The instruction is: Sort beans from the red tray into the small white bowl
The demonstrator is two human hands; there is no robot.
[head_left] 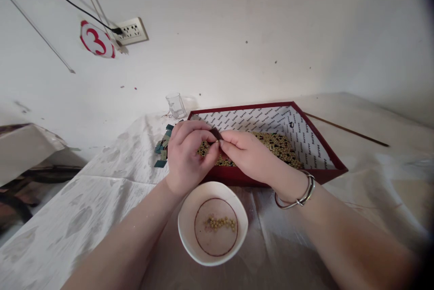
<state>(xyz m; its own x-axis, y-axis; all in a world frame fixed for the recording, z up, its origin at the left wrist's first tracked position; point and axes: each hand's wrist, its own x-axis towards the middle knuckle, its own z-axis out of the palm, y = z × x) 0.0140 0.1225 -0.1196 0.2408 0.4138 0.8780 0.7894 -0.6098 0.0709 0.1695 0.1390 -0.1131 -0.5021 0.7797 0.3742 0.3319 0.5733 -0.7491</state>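
Above the near side of a red box, my left hand and my right hand meet at their fingertips. Both are closed in a pinch. A small dark brown piece, like a scrap of sandpaper, sticks up between them. Just below it, a tiny pale bead-like bit shows, mostly covered by the fingers. Many yellowish and black beads lie in the box. Under my wrists stands a white bowl with several yellowish beads on its bottom.
Dark green and brown square scraps lie left of the box. Behind them stands a clear glass. A thin brown stick rests to the right. A patterned white cloth covers the table; a wall with a socket rises behind.
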